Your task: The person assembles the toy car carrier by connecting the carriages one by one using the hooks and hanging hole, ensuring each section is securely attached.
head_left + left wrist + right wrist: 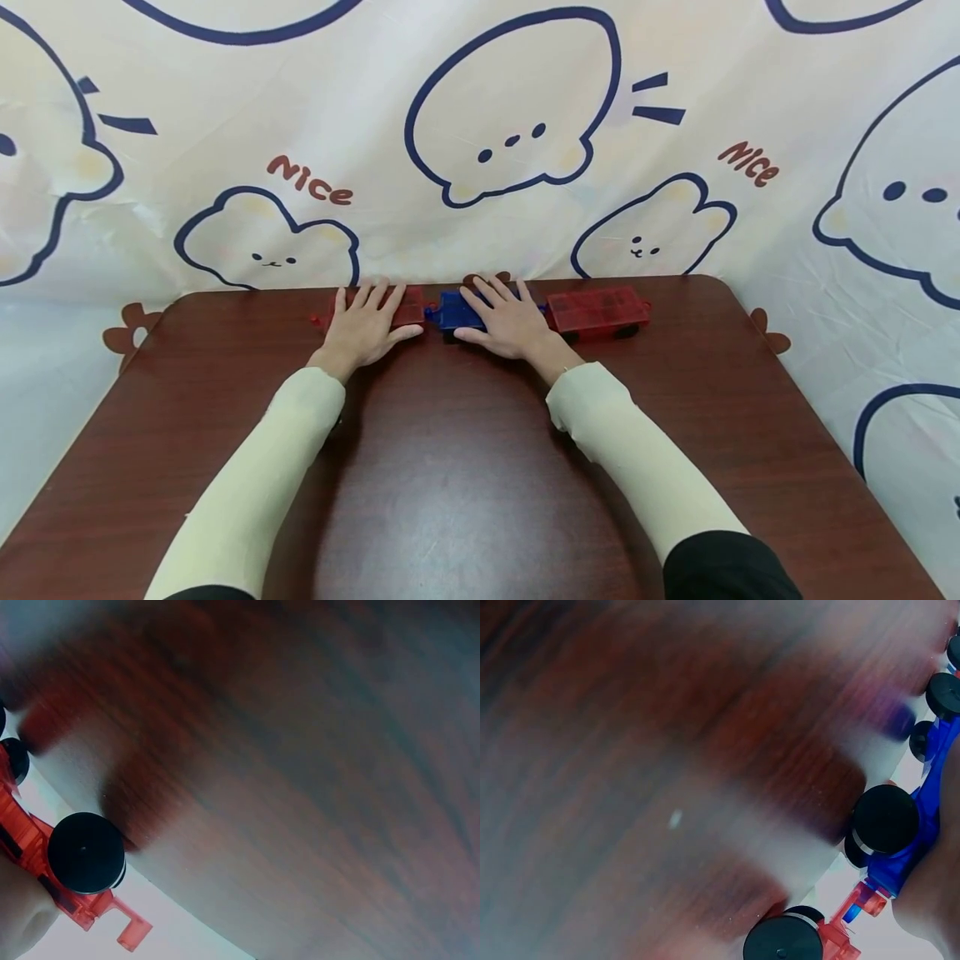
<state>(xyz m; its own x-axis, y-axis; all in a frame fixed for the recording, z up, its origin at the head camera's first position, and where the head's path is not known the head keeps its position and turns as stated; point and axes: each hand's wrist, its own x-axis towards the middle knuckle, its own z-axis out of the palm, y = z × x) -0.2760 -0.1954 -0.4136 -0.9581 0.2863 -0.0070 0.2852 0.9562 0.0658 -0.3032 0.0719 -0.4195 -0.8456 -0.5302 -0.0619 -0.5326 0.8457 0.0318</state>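
Train (462, 315) at far edge of table (450, 475): we list left hand (363, 332) on left red wagon (410, 307), right hand (508, 323) on blue wagon (452, 318), fingers splayed apart, apparently steadying it, next move likely calling for even pressure.

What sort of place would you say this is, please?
Probably an indoor play corner, though the wider room is out of view: a brown table stands before a white cartoon-printed cloth, with linked red and blue toy wagons along the table's far edge.
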